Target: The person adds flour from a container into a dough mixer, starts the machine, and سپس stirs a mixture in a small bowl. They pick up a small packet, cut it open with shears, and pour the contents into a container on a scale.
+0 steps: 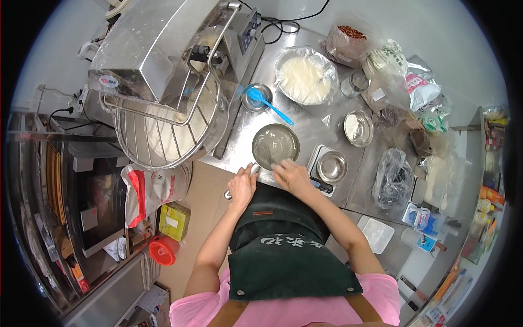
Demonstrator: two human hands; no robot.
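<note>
Bare steel counter lies open between the pan and the big covered bowl. The mixer blocks the left, the scale crowds the right, and bags wall the far corner.

Both hands fwd, grips curled.

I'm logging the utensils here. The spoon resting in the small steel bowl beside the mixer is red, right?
Not quite. The head view shows the spoon is blue, not red. It does rest in the small steel bowl beside the mixer, as you said.
</note>
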